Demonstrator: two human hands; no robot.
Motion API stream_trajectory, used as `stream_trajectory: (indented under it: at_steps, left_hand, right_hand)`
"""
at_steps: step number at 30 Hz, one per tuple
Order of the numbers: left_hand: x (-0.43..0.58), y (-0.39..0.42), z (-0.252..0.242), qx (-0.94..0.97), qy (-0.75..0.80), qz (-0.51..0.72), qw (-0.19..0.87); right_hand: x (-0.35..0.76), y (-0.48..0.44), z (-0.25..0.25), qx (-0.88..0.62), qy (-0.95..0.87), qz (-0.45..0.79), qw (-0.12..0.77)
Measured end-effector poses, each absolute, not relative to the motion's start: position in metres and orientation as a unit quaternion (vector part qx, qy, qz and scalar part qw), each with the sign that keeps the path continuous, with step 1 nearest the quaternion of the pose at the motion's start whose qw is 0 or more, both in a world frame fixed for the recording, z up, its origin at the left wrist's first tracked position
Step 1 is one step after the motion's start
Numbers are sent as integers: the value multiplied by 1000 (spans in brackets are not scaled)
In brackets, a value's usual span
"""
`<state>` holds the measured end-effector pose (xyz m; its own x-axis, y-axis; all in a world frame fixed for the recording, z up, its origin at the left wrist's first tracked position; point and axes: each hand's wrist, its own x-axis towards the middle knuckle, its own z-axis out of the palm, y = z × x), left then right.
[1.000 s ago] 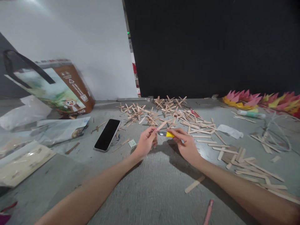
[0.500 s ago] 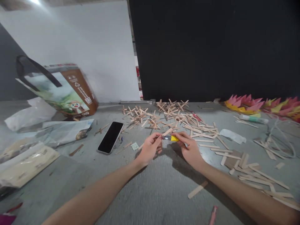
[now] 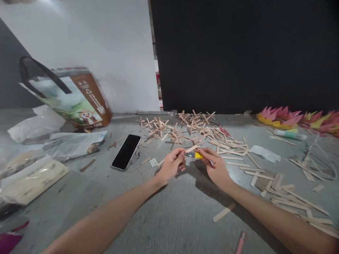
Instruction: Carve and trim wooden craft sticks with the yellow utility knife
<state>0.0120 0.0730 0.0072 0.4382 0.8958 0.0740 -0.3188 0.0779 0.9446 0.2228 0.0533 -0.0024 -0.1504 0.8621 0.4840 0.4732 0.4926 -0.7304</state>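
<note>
My left hand is closed in a pinch, and a pale wooden craft stick juts up to the right from its fingertips. The part of the stick inside the fingers is hidden. In my right hand is a yellow utility knife, gripped between thumb and fingers. Its metal blade points left, close to the left fingertips; whether it touches the stick I cannot tell. Both hands are just above the grey table. Beyond them lies a heap of crossed craft sticks.
A black phone lies left of my hands. Farther left are a printed bag and plastic packets. Loose sticks, a glue tube and pink-yellow paper flowers are at right. A pink pencil lies nearest me.
The camera view has shifted slightly. Both hands are a little farther right in the picture, keeping the same grips, with the blade still near the left fingertips.
</note>
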Motion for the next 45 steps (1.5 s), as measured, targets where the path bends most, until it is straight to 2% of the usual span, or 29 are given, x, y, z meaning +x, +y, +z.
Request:
stream_trajectory:
  at_steps: [25, 34, 45]
  left_hand:
    - [14, 74, 5, 496, 258, 457, 692]
    - [12, 76, 3, 478, 252, 461, 704]
    - [14, 77, -2, 487, 250, 461, 698]
  right_hand:
    - [225, 54, -7, -467, -753, 175, 428]
    - [222, 49, 3, -467, -769, 112, 422]
    - [227, 60, -6, -494, -746, 170, 413]
